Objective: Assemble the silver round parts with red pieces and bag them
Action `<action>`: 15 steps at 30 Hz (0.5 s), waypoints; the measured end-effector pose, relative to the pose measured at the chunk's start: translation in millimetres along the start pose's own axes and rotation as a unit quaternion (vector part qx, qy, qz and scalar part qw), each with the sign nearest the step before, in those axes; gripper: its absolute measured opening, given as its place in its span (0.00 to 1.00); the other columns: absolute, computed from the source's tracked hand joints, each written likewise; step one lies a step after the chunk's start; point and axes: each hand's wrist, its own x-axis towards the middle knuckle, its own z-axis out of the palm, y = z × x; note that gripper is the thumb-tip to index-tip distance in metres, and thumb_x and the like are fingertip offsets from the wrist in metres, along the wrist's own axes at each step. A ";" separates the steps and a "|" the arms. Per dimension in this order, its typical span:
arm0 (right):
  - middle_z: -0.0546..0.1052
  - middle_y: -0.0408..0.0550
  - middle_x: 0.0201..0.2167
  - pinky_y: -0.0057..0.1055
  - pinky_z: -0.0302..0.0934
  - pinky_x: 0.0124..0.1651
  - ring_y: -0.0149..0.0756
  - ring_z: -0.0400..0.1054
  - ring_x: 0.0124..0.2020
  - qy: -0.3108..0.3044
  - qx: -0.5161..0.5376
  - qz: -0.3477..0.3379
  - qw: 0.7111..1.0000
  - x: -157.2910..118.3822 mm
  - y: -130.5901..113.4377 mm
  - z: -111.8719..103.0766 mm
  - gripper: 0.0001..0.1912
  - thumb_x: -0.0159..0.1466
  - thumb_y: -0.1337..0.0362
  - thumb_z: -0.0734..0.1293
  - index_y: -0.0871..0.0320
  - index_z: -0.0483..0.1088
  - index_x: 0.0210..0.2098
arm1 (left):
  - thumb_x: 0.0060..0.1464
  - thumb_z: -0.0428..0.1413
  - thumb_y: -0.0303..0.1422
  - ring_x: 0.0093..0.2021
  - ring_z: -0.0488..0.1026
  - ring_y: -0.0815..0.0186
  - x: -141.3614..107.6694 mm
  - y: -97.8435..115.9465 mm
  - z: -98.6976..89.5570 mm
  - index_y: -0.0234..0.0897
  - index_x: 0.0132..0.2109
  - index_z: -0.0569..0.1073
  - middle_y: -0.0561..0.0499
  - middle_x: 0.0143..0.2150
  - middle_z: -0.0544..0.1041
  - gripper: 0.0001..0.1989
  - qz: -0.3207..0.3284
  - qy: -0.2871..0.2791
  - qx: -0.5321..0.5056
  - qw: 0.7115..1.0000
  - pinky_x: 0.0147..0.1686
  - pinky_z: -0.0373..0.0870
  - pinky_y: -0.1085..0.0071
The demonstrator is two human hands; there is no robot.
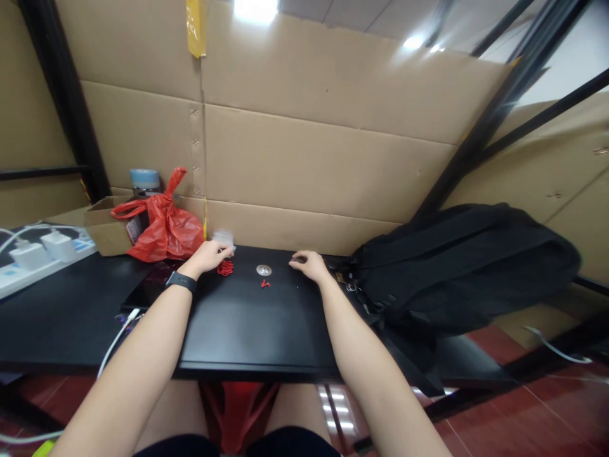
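Note:
On the black table, my left hand (209, 256), with a dark wristband, reaches to a small clear plastic piece (222, 239) that is blurred. Its thumb and fingers close on the lower edge of that plastic. Just below the fingertips lies a bunch of red looped pieces (225, 268). Between my hands rests a round silver disc (264, 270) with a raised centre. A small bent red piece (265, 284) lies in front of it. My right hand (309, 264) is to the right of the disc, fingers curled towards the thumb; anything in them is too small to name.
A tied red plastic bag (166, 222) stands by a cardboard box (107, 225) at left, with a dark tablet-like device (150, 285) in front. A power strip (33, 270) is further left. A black backpack (466, 266) lies at right. Cardboard panels (304, 165) wall the back.

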 end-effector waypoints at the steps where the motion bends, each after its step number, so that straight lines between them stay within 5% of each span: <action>1: 0.81 0.48 0.45 0.36 0.63 0.54 0.41 0.74 0.48 -0.004 0.001 -0.022 1.000 0.0 -6.0 1.4 0.13 0.54 0.58 0.75 0.53 0.80 0.39 | 0.58 0.51 0.44 0.37 0.78 0.60 1.0 4.7 2.6 0.38 0.35 0.82 0.48 0.36 0.83 0.19 0.005 0.000 0.009 1.000 0.38 0.69 0.72; 9: 0.79 0.52 0.49 0.37 0.64 0.53 0.41 0.73 0.47 -0.163 0.047 -0.156 0.973 -7.2 -53.0 44.8 0.22 0.57 0.58 0.75 0.54 0.76 0.50 | 0.61 0.50 0.40 0.39 0.76 0.59 5.7 43.3 23.7 0.37 0.38 0.81 0.45 0.38 0.82 0.17 0.088 -0.010 0.021 0.996 0.41 0.67 0.69; 12: 0.79 0.50 0.44 0.36 0.63 0.51 0.39 0.73 0.43 -0.167 0.031 -0.153 0.973 -5.5 -57.0 53.1 0.18 0.57 0.63 0.75 0.56 0.77 0.47 | 0.61 0.51 0.40 0.37 0.76 0.59 4.9 48.2 25.3 0.36 0.37 0.81 0.45 0.37 0.81 0.16 0.087 -0.018 0.022 0.996 0.38 0.67 0.69; 15: 0.79 0.46 0.38 0.32 0.63 0.45 0.35 0.71 0.38 -0.178 0.026 -0.114 0.977 -2.9 -57.4 52.6 0.17 0.55 0.65 0.76 0.56 0.77 0.45 | 0.58 0.55 0.40 0.31 0.75 0.62 1.6 54.1 29.8 0.37 0.37 0.81 0.47 0.32 0.81 0.14 0.088 -0.083 0.015 0.993 0.32 0.65 0.71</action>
